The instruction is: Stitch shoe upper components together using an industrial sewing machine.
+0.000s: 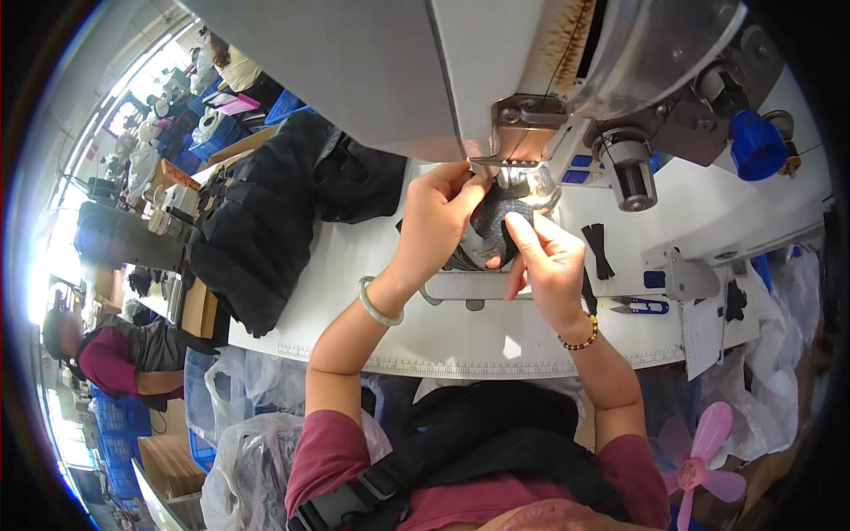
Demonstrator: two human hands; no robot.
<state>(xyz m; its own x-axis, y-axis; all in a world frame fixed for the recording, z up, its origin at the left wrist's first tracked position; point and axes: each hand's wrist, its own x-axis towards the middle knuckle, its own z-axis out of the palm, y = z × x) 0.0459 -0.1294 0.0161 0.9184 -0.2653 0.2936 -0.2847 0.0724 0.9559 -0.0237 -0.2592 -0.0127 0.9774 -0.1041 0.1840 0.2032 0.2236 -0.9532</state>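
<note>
because both hands pinch the dark fabric (492, 223) right under the needle (506, 168), a slip could prick a fingertip. the left hand (440, 212) and right hand (547, 250) each keep a narrow grip on it.

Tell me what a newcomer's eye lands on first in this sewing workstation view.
First, the two bare hands at centre: the left hand and right hand pinch a small dark grey fabric piece under the needle area of the big white sewing machine that fills the top. Next, the heap of black quilted garments on the white table to the left, and the small blue-handled thread snips to the right.
</note>
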